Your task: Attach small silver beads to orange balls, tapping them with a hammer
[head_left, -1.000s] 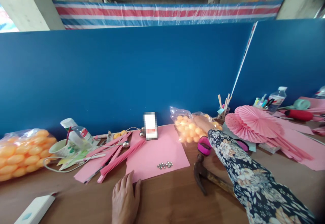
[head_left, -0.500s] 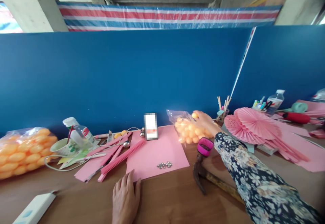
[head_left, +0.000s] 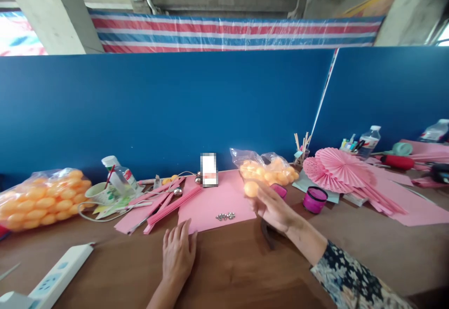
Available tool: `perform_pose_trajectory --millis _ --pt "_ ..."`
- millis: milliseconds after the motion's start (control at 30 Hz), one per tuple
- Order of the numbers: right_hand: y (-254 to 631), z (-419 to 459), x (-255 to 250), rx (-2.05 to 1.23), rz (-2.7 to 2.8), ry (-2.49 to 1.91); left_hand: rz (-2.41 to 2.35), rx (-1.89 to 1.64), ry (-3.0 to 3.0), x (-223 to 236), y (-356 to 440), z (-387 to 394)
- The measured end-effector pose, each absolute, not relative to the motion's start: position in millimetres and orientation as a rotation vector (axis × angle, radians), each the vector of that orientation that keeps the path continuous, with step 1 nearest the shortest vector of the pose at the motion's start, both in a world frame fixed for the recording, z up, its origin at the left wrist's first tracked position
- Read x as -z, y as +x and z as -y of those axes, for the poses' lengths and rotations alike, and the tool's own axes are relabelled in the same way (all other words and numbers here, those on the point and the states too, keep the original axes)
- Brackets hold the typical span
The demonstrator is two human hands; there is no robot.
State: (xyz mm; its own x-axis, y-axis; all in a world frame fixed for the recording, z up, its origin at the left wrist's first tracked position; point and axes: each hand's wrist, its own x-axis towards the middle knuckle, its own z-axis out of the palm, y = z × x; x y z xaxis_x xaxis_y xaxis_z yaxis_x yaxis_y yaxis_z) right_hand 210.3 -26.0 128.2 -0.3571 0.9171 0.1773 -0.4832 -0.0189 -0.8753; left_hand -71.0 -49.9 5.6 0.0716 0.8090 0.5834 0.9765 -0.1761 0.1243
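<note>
Between the fingertips of my right hand (head_left: 275, 208) is an orange ping-pong ball (head_left: 250, 189), held above the right side of the pink paper sheet (head_left: 213, 204). Behind that hand lies a clear plastic bag of ping-pong balls (head_left: 259, 171). My left hand (head_left: 178, 250) rests flat on the table with its fingers spread, fingertips at the sheet's lower left edge. A small cluster of shiny silver beads or bells (head_left: 225, 216) lies on the sheet. Below my right hand, a hammer (head_left: 268, 236) shows only its dark claw; the rest is hidden.
Left stand another bag of orange balls (head_left: 45, 201), a paper cup (head_left: 98, 192), a bottle (head_left: 122, 178) and a power strip (head_left: 52, 276). Folded pink strips (head_left: 171, 211) lie beside the sheet. Right are a magenta ring-shaped roll (head_left: 315, 200) and pleated pink fans (head_left: 336, 171). A blue partition (head_left: 210, 103) rises behind.
My right hand has moved from the bag toward me and left, carrying the ping-pong ball over the paper. My left hand stays flat on the table. The view has shifted slightly.
</note>
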Motion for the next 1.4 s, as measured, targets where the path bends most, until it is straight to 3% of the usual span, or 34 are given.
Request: perform_pose_trajectory --millis 267,500,633,767,900,1067,1300,1400 --pt "169 68 -108 -1.919 0.823 -0.437 1.591 1.16 -2.467 -48 -48 72" --pt "141 90 -77 -1.921 0.873 -0.829 1.624 1.792 -2.693 -81 11 111" --pt "145 87 -62 -1.626 1.229 -1.081 1.718 1.972 -2.685 -71 19 105" --pt "170 67 -50 -0.987 1.747 -1.203 2.101 2.215 -2.103 -54 2 73" --pt "190 51 -39 -0.485 2.017 -1.364 2.209 1.905 -2.158 -43 -24 43" --pt "191 32 -37 -0.188 2.267 -1.516 2.283 1.462 -2.197 -34 -44 32" --pt "171 5 -33 -0.115 2.361 -1.627 2.254 1.941 -2.122 -21 -19 23" --pt "167 1 -26 -0.091 2.353 -1.654 2.293 2.428 -2.182 -20 -4 20"
